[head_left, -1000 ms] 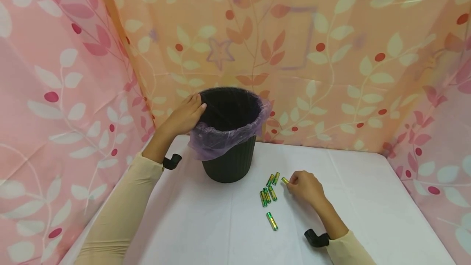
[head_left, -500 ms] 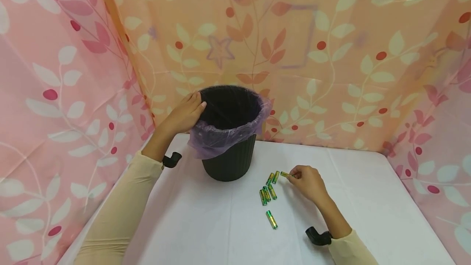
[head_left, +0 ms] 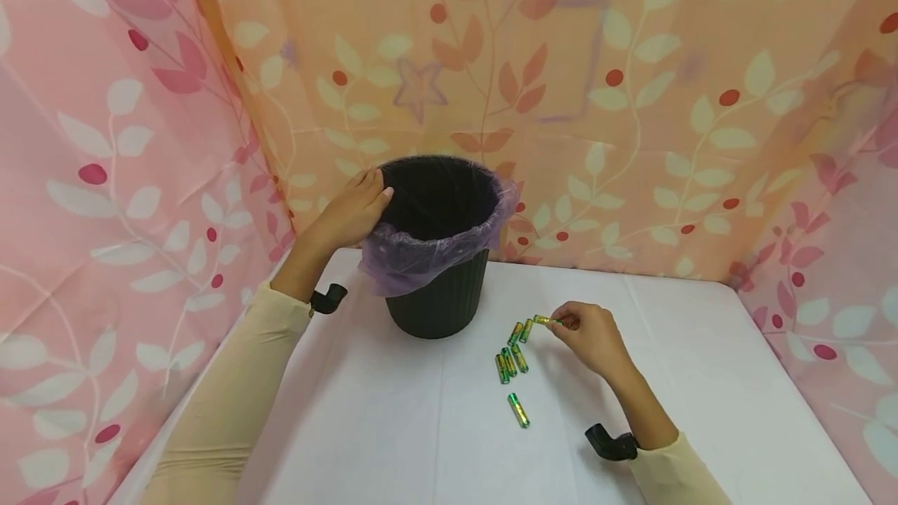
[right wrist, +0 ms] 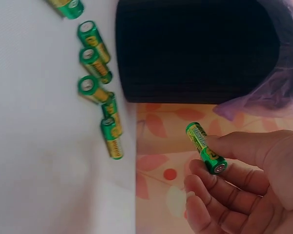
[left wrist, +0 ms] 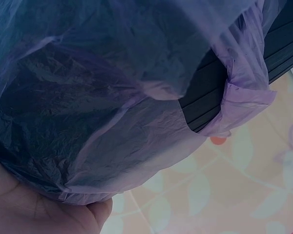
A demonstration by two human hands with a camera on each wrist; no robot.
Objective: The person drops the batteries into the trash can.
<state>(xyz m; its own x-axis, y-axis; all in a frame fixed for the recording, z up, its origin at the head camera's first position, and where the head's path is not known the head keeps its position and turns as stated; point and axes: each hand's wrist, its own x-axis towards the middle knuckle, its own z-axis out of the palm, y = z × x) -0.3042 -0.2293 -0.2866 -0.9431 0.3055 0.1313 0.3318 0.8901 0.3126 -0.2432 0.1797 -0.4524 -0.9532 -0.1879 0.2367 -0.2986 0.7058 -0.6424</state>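
Observation:
A black ribbed trash bin (head_left: 436, 298) stands upright on the white table, lined with a thin purple plastic bag (head_left: 421, 259) folded over its rim. My left hand (head_left: 351, 209) grips the bin's left rim; in the left wrist view its palm (left wrist: 44, 214) lies against the bag. Between thumb and fingers my right hand (head_left: 588, 335) pinches a green and yellow battery (right wrist: 205, 146), raised above the table in the right wrist view. Just left of that hand lie several loose batteries (head_left: 519, 358) of the same kind, with one single battery (head_left: 518, 411) nearer the front.
A white cloth (head_left: 365, 411) covers the table. Behind it hangs an orange leaf-patterned curtain (head_left: 631, 162), and pink curtains (head_left: 140, 240) close off both sides. Each wrist wears a black camera mount (head_left: 612, 443).
My right hand has moved slightly up and away from the front with its battery, which now lies more level. The left hand keeps its hold on the rim.

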